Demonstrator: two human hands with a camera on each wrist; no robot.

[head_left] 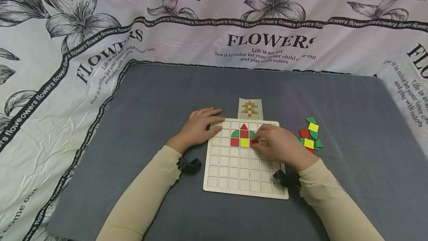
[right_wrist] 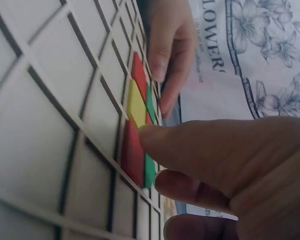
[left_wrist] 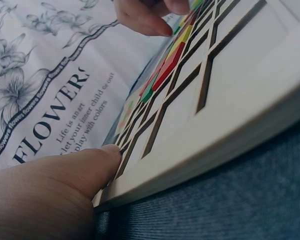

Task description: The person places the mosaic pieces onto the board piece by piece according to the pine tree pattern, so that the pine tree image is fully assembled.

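Observation:
A white gridded board lies on the grey table mat. My left hand rests on its upper left edge, with the thumb on the rim in the left wrist view. Over the board's upper right part, my right hand holds a red square tile between thumb and fingers, flat at its cell. Left of that tile sit a yellow square and another red square. Above them are a red square, a red triangle and green quarter-round tiles. The fingers partly hide the right-hand tiles.
A pattern card with a coloured tree-like figure lies against the board's far edge. Right of the board is a loose pile of red, yellow and green tiles. A flower-printed cloth surrounds the grey mat.

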